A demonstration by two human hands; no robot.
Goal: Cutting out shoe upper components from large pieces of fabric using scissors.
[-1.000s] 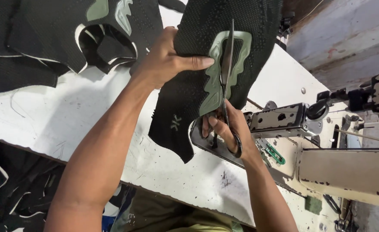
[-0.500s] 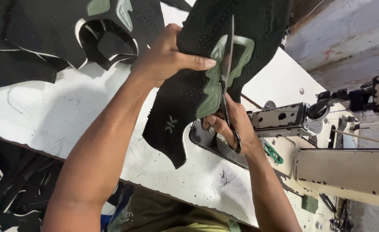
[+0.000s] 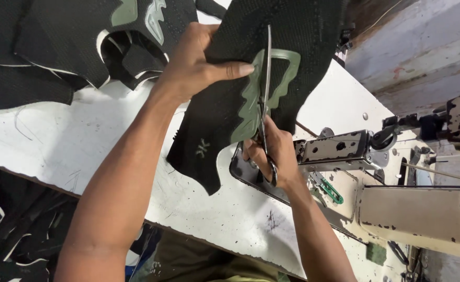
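My left hand [image 3: 193, 65] grips a black knitted shoe upper piece [image 3: 225, 125] and holds it up over the white table [image 3: 84, 141]. The piece carries a green rubbery overlay [image 3: 251, 104] with a looped top. My right hand [image 3: 274, 154] holds slim metal scissors [image 3: 265, 78], blades pointing up along the green overlay's inner edge. The blades lie against the fabric near my left thumb.
A pile of similar black cut pieces with green trim [image 3: 73, 47] lies at the table's far left. A sewing machine [image 3: 413, 209] stands on the right, with a dark phone [image 3: 251, 175] beside its base. Black scraps [image 3: 10, 235] lie below the table edge.
The fabric piece has shifted slightly lower and the scissors have moved a little along the green overlay. Both hands keep their grip.
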